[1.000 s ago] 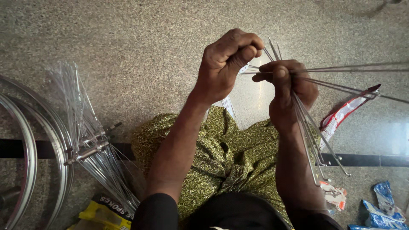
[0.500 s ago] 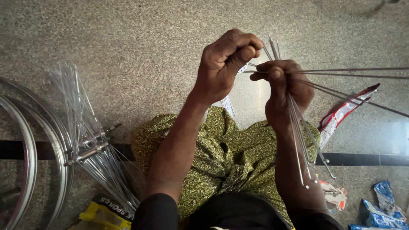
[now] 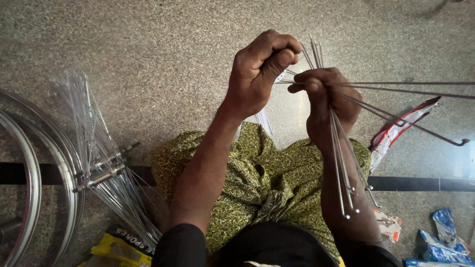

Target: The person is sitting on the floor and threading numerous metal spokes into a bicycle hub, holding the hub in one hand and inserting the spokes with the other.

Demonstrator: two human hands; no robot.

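Left hand point(image 3: 262, 74) fisted, thumb pressed down, pinching ends of thin metal spokes point(image 3: 341, 163). Right hand point(image 3: 329, 101) closed round the bundle, some hanging below the wrist, others fanned out rightward. Since a second ago: hanging spokes swung in closer and straighter, fan spread wider, so sorting seems under way. Left of hands: wheel rims point(image 3: 29, 168), hub with loose spokes point(image 3: 99, 170). Yellow spoke packet point(image 3: 118, 247) below; contents unclear. Torn wrappers point(image 3: 396, 133) right.

light: soft daylight, we see even brightness | glare: pale sheen on floor point(image 3: 297, 113) | shadows: faint | focus: sharp, edges slightly stretched
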